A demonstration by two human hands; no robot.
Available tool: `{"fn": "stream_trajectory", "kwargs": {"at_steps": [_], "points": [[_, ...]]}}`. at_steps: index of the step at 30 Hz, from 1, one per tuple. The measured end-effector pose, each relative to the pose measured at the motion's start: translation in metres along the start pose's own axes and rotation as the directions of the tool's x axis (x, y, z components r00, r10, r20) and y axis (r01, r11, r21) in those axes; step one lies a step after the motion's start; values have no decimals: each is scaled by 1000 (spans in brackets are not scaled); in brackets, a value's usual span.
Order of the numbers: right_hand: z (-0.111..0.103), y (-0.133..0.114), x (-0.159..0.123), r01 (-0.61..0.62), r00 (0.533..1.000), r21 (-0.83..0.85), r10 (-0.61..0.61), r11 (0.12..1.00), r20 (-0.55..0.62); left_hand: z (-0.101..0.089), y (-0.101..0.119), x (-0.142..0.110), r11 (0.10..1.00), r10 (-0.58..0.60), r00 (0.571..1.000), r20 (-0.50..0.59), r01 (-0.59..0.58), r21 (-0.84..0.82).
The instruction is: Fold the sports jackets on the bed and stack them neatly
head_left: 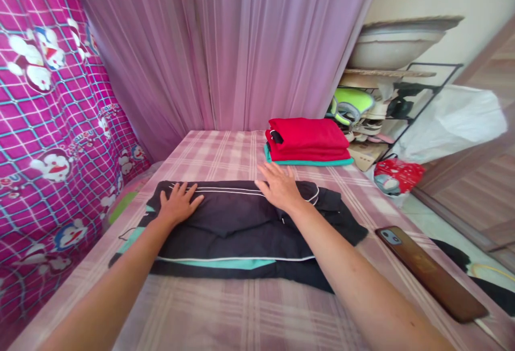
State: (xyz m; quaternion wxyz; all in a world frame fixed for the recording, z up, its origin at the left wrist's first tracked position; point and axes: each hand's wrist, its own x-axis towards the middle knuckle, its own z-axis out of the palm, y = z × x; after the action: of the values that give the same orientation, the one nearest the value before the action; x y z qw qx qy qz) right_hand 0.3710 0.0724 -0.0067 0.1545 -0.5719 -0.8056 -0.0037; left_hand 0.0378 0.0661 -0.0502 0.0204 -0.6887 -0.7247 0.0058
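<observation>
A dark garment (241, 233) with white piping and teal trim lies folded across a pink plaid bed (225, 313). My left hand (177, 203) rests flat on its left part, fingers spread and open. My right hand (279, 187) presses flat on its upper edge near the middle, fingers stretched out. Neither hand holds anything. Behind the garment, at the far right of the bed, sits a stack of folded clothes (308, 141), red on top of teal.
A phone (430, 273) in a brown case lies at the bed's right edge. A pink cartoon-print sheet (48, 125) hangs on the left and a mauve curtain (225, 45) behind. A rack with shoes (374, 120), a white bag (450, 120) and a red bag (396, 174) stand at right.
</observation>
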Motion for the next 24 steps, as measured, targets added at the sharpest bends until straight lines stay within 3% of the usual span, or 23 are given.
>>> {"fn": "stream_trajectory", "kwargs": {"at_steps": [3, 6, 10, 12, 14, 16, 18, 20, 22, 24], "points": [[29, -7, -17, -51, 969, -12, 52, 999, 241, 7, 7, -8, 999, -13, 997, 75, 17, -43], [43, 6, -29, -126, 933, -45, 134, 991, 334, 6, 7, -8, 998, -13, 997, 76, 18, -66], [25, 5, -33, -199, 933, -70, 211, 977, 291, 5, 6, -7, 996, -15, 998, 69, 20, -81], [15, -9, -37, -224, 958, -64, 232, 972, 168, 5, 7, -7, 996, -16, 997, 78, 23, -90], [13, -25, -45, -172, 982, -45, 175, 984, 68, 5, 9, -7, 995, -20, 996, 90, 29, -94], [19, -39, -54, -79, 990, -18, 81, 997, 116, 1, 10, -6, 995, -24, 993, 119, 36, -98], [26, -47, -60, -12, 966, 17, 7, 1000, 258, -6, 6, -6, 993, -17, 991, 131, 32, -112], [26, -51, -60, -3, 929, 35, -10, 999, 369, -15, -6, -7, 993, 4, 998, 55, 2, -122], [19, -55, -55, -22, 931, 33, 8, 999, 364, -23, -28, -12, 993, 3, 997, -82, -13, -116], [10, -63, -50, -36, 970, 35, 26, 999, 242, -27, -55, -19, 991, -87, 988, -129, 73, -110]]}}
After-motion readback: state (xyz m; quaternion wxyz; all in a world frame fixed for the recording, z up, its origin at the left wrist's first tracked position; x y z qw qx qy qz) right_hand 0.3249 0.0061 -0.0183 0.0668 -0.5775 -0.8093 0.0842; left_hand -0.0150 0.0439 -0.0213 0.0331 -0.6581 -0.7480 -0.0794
